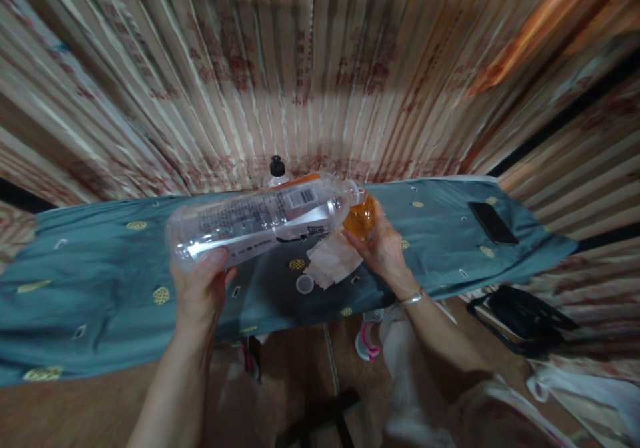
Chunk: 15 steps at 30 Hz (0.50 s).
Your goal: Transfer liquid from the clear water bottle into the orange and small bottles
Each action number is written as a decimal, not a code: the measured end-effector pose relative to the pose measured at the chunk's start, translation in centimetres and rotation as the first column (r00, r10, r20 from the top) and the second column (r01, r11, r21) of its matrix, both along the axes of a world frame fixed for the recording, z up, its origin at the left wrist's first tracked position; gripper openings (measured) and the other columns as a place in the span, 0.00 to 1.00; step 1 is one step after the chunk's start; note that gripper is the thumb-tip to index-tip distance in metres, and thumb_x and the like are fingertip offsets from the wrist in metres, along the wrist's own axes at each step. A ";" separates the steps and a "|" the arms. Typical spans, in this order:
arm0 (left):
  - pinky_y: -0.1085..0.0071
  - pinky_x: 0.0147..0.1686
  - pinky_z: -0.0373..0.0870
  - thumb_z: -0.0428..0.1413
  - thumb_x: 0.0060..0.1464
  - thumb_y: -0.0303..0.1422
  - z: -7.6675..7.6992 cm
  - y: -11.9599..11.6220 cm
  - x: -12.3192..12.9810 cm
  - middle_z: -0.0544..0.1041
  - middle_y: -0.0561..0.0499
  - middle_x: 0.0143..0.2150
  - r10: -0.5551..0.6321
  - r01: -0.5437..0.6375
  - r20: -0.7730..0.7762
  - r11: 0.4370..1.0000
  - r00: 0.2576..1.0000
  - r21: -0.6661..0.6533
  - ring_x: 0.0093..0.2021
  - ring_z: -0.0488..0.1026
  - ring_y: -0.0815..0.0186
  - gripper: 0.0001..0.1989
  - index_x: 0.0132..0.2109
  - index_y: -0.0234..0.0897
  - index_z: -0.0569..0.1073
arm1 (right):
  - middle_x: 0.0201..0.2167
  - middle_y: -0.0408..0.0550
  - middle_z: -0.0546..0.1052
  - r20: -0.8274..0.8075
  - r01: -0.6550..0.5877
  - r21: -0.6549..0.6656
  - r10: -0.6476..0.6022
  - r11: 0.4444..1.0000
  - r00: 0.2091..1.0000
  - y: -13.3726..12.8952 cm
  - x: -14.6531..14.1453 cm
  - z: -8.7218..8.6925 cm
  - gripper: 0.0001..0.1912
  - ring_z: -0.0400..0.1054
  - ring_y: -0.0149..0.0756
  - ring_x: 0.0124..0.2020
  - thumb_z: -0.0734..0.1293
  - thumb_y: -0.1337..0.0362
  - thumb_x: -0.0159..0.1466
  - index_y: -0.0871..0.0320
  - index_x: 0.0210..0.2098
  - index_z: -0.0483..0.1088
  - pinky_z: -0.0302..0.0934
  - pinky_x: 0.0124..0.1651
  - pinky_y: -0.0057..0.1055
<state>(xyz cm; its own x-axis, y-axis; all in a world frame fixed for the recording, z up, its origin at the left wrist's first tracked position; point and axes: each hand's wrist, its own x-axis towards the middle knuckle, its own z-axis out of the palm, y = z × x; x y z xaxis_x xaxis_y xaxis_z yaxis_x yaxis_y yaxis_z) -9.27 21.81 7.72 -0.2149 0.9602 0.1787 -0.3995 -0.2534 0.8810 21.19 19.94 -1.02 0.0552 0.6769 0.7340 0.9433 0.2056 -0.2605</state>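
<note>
My left hand (203,291) is closed around the base end of a large clear plastic bottle (250,218) with a printed label. The bottle lies tilted nearly sideways, its uncapped neck pointing right. My right hand (385,248) grips a small bottle of orange liquid (361,218), held close against that neck; whether the two mouths touch, I cannot tell. Below them, a crumpled white tissue (333,263) lies on the table beside a small round translucent cap (305,284). Behind the large bottle, a bottle with a black top (277,171) stands partly hidden.
A teal patterned cloth (115,268) covers the narrow table. Toward its right end lies a black phone (493,223). Striped curtains (320,101) hang right behind the table. On the floor at right sits a black bag (525,315).
</note>
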 end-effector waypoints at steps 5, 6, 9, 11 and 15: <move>0.78 0.13 0.56 0.75 0.31 0.36 -0.2 0.2 -0.1 0.74 0.56 0.31 0.017 -0.017 0.015 1.000 1.000 -0.020 0.22 0.65 0.71 0.27 0.41 0.42 0.76 | 0.60 0.68 0.79 -0.013 -0.005 0.004 0.006 1.000 1.000 0.0 0.0 0.0 0.48 0.80 0.53 0.55 0.69 0.47 0.70 0.62 0.77 0.45 0.78 0.53 0.48; 0.78 0.13 0.56 0.75 0.31 0.35 -0.2 0.2 -0.1 0.74 0.55 0.31 0.012 -0.012 0.013 1.000 1.000 -0.012 0.22 0.66 0.71 0.27 0.42 0.43 0.76 | 0.61 0.67 0.79 -0.018 -0.007 0.000 0.007 1.000 1.000 0.0 0.0 -0.1 0.48 0.80 0.53 0.55 0.69 0.47 0.69 0.61 0.77 0.45 0.78 0.53 0.48; 0.79 0.13 0.55 0.74 0.32 0.35 -0.1 0.2 -0.1 0.74 0.55 0.32 0.002 -0.002 0.003 1.000 1.000 0.003 0.22 0.65 0.71 0.26 0.41 0.44 0.76 | 0.63 0.67 0.77 -0.033 -0.003 -0.035 0.001 0.999 0.999 0.0 0.1 -0.1 0.50 0.78 0.54 0.58 0.69 0.47 0.69 0.61 0.78 0.43 0.77 0.56 0.51; 0.79 0.13 0.55 0.74 0.32 0.35 -0.1 0.2 0.0 0.74 0.55 0.31 0.006 -0.006 -0.009 1.000 1.000 -0.009 0.22 0.65 0.71 0.26 0.41 0.44 0.76 | 0.64 0.68 0.76 -0.034 -0.002 -0.044 0.001 0.999 0.999 0.0 0.1 0.0 0.50 0.77 0.55 0.59 0.70 0.47 0.68 0.61 0.78 0.43 0.76 0.58 0.51; 0.78 0.12 0.56 0.74 0.30 0.36 0.1 0.1 0.1 0.73 0.56 0.30 0.021 -0.021 -0.008 0.999 1.000 -0.030 0.22 0.65 0.70 0.27 0.41 0.43 0.76 | 0.63 0.68 0.77 -0.030 -0.005 -0.041 0.004 0.999 1.000 -0.1 0.1 0.0 0.49 0.78 0.54 0.58 0.69 0.47 0.69 0.62 0.77 0.45 0.77 0.56 0.49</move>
